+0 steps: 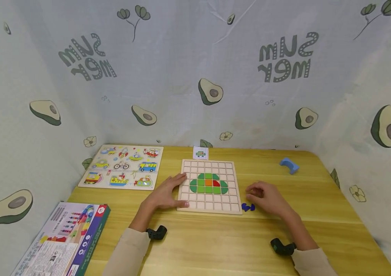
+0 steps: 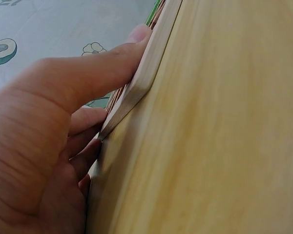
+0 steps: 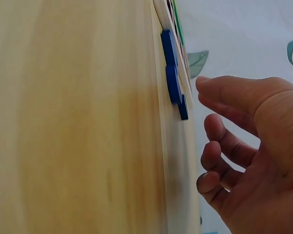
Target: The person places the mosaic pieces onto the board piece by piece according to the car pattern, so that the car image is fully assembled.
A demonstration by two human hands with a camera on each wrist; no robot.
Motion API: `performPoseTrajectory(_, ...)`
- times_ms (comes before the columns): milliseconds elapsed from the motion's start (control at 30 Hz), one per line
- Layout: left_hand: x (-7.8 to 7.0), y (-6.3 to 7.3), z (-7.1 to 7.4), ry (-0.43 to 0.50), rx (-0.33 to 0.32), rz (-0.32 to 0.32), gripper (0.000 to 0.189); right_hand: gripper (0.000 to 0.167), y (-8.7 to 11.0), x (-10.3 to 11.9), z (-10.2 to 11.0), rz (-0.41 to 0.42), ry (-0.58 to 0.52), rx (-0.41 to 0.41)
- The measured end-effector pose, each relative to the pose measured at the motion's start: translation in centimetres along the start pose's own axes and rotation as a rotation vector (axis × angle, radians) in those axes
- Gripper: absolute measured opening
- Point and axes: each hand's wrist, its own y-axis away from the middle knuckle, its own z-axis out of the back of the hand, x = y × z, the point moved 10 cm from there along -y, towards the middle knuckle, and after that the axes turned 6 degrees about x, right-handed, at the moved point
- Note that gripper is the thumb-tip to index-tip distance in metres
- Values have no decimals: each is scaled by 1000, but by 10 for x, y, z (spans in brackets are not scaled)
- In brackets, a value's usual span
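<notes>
My left hand [image 1: 168, 193] rests at the left edge of a square wooden grid board [image 1: 195, 165], thumb and index fingertips on its surface. In the left wrist view the thumb [image 2: 102, 68] lies straight against the board. Green tiles [image 1: 208, 189] with an orange tile [image 1: 209, 182] and a red tile [image 1: 216, 183] form a rounded shape in the grid. My right hand [image 1: 268, 197] hovers right of the board, fingers loosely bent and nothing visible between them. Just below it, small dark blue pieces [image 3: 173, 84] lie on the table by the board's near right corner.
Behind the board stands a small picture card [image 1: 200, 153]. A vehicle puzzle board [image 1: 112, 177] lies at back left, and a printed box [image 1: 61, 237] at front left. A light blue curved block [image 1: 289, 165] sits at back right. Patterned cloth [image 1: 181, 57] hangs around the table.
</notes>
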Motion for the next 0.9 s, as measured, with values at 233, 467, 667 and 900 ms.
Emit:
performPoseTrajectory(233, 1, 2, 0, -1, -12, 1, 104, 19, 9, -5, 4, -18, -6, 30)
performPoseTrajectory(467, 1, 3, 1, 2, -20, 0, 104, 23, 7, -3, 0, 37, 51, 85)
performPoseTrajectory(667, 0, 2, 0, 10, -18, -5, 105, 15, 7, -6, 0, 30, 63, 73)
performPoseTrajectory(900, 3, 0, -1, 3, -17, 9, 105, 10, 8, -8, -1, 10, 39, 57)
